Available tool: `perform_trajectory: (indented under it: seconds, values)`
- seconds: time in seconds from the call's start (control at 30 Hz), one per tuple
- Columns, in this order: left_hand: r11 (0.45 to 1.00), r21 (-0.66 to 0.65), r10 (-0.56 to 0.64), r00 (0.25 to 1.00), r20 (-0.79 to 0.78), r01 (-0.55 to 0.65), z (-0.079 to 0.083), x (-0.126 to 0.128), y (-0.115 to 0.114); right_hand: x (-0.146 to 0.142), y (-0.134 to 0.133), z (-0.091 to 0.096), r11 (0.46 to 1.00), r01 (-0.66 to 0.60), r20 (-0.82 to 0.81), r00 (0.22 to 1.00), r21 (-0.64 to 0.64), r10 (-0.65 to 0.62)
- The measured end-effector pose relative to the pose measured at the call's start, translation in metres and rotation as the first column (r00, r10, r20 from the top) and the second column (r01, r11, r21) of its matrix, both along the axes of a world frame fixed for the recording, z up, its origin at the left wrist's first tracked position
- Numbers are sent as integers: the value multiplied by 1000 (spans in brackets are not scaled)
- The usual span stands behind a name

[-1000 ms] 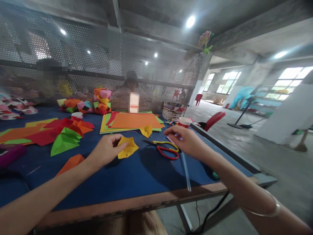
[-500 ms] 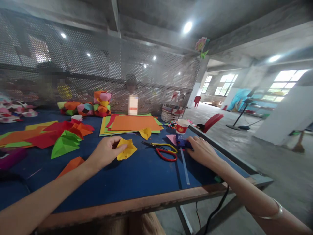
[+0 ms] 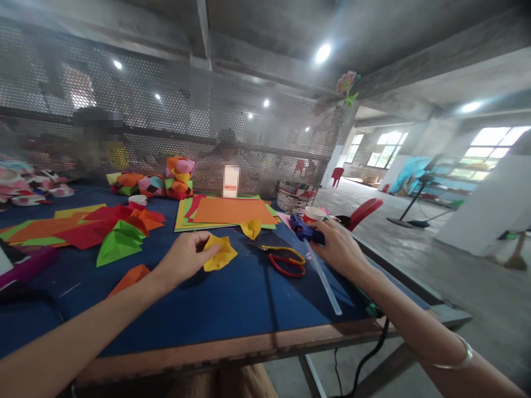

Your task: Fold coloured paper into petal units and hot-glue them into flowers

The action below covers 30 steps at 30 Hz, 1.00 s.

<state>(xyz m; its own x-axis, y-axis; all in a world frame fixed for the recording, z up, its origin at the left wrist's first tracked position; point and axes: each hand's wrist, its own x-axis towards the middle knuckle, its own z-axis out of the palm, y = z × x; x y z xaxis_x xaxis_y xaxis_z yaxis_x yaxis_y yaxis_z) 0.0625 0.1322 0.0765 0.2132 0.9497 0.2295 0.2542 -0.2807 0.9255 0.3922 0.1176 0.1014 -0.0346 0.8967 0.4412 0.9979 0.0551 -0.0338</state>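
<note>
Between thumb and fingers, my left hand (image 3: pixel 188 255) pinches a folded yellow paper piece (image 3: pixel 222 254) over the blue table. My right hand (image 3: pixel 338 247) is wrapped round the handle of a blue glue gun (image 3: pixel 302 228), with a long clear glue stick (image 3: pixel 327 284) sticking out of its back. Scissors (image 3: pixel 286 261) with red and yellow handles lie between my hands. Behind them sits a second yellow folded piece (image 3: pixel 251 228). A pink paper piece (image 3: pixel 285 220) lies by the gun's nozzle, and a paper cup (image 3: pixel 315 213) is partly hidden behind the gun.
A stack of coloured paper (image 3: pixel 234 211) lies at the back, beside a woven basket (image 3: pixel 295 196). Green folded paper (image 3: pixel 120 243) and red sheets (image 3: pixel 89 233) spread at left. Paper balls (image 3: pixel 179 177) stand before the mesh screen (image 3: pixel 257 132). A black cable (image 3: pixel 369 354) hangs off the edge.
My right hand has lifted the glue gun from the table and tilted it, its glue stick swinging right. The left hand keeps its hold on the yellow paper. The view has shifted slightly.
</note>
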Motion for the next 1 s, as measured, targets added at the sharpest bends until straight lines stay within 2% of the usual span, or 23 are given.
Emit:
perform_trajectory:
  seconds: [0.17,0.37,0.47,0.57,0.67,0.8,0.9,1.0]
  values:
    - [994,-88,-56,994,92,64,1,0,-2,-27,-6,-5,992,-120,47,992,38,119]
    - [975,-167,-108,969,224,147,3,-1,-3,-57,-19,-11,966,-257,207,946,11,249]
    - [949,-229,-166,962,215,215,-1,1,-1,-66,-26,-13,946,-323,252,915,-7,314]
    - [933,-270,-197,965,172,239,-4,3,0,-68,-31,-15,924,-382,219,900,-15,376]
    - [937,-283,-163,972,169,206,-4,4,-1,-61,-31,-16,907,-422,88,904,21,418]
    - [945,-292,-102,980,168,148,-3,4,-2,-44,-21,-20,927,-357,-258,890,116,375]
    - [941,-300,-111,981,159,155,-4,5,-1,-37,-11,-22,959,-249,-565,776,136,281]
    - [937,-295,-155,980,124,186,-7,6,0,-40,-7,-20,963,-259,-770,600,71,218]
